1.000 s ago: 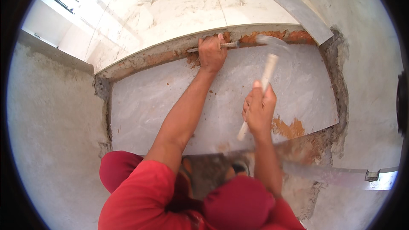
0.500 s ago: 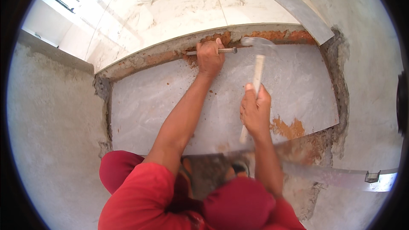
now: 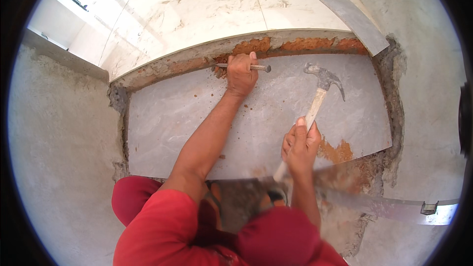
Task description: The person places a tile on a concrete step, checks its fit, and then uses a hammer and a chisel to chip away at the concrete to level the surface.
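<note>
My left hand (image 3: pixel 241 76) is closed round a steel chisel (image 3: pixel 260 67), which lies almost level. Its tip meets the broken brick and mortar edge (image 3: pixel 197 64) beyond the grey slab, and its round head points right. In my right hand (image 3: pixel 301 149) is the wooden handle of a claw hammer (image 3: pixel 316 102). The hammer head is above the slab, to the right of the chisel head and apart from it. Under both hands lies the grey slab (image 3: pixel 167 123), with brick crumbs near the chisel and an orange-brown dust patch on its right.
Cream floor tiles (image 3: pixel 197 15) rise as a step beyond the slab, with a narrow grey strip (image 3: pixel 340 5) at their right. Rough plastered walls (image 3: pixel 59 118) stand on both sides. A long metal level (image 3: pixel 394 204) lies at lower right, close to my right forearm.
The hammer has swung back toward me and right, away from the chisel head, and its head has turned. My left hand keeps the chisel in nearly the same place.
</note>
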